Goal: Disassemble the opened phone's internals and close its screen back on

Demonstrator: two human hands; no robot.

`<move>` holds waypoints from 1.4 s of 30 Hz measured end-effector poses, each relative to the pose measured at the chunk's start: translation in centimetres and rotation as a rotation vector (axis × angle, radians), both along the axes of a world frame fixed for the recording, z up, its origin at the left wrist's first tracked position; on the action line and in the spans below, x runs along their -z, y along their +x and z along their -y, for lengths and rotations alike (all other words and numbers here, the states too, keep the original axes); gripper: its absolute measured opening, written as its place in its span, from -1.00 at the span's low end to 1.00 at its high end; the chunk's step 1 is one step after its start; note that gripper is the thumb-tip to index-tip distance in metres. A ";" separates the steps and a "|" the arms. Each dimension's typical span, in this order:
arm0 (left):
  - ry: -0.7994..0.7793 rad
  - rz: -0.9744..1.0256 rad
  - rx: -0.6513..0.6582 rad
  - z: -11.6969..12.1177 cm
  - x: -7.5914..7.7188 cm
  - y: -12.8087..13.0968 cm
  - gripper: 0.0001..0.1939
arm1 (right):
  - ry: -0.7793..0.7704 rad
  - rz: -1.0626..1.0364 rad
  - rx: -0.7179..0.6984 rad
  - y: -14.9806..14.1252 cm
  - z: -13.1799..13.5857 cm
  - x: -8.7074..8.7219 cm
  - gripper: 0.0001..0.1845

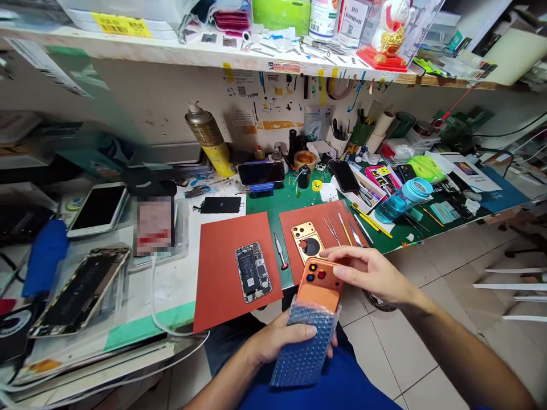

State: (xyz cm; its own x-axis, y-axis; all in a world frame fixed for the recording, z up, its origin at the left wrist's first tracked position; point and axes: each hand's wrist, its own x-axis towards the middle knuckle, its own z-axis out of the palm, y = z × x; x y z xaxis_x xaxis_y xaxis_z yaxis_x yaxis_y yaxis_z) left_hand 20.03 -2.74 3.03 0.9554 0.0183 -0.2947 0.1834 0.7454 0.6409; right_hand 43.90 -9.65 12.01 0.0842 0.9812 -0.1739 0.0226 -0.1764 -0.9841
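Observation:
My left hand (273,341) grips a bubble-wrap sleeve (305,347) over my lap. An orange phone back housing (319,281) sticks halfway out of the sleeve's top. My right hand (370,272) closes its fingers on the upper end of that housing. Just beyond, on a red mat (299,219), lies a gold phone back housing (306,240) beside tweezers (331,229). An opened phone (253,271) showing its battery and board lies on a second red mat (222,267) to the left, with a small screwdriver (280,249) next to it.
A larger opened phone (79,290) and a white phone (99,208) lie at the left. A yellow spray can (210,138), a blue bottle (401,199), tool cups and clutter fill the bench back. A cluttered shelf (171,51) hangs above. Tiled floor lies at the right.

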 end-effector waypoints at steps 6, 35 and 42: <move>-0.082 -0.029 -0.064 -0.1 -0.6 0.6 -0.52 | -0.113 -0.469 0.162 -4.1 1.5 4.3 -0.51; 1.153 -0.691 -0.873 -7.4 -1.7 -7.3 -0.39 | -0.190 -0.644 0.239 -4.4 -3.8 6.9 -0.49; -0.193 -0.355 -0.661 -2.2 -0.8 -0.4 -0.21 | -0.105 -0.416 0.155 -7.1 -4.4 6.7 -0.46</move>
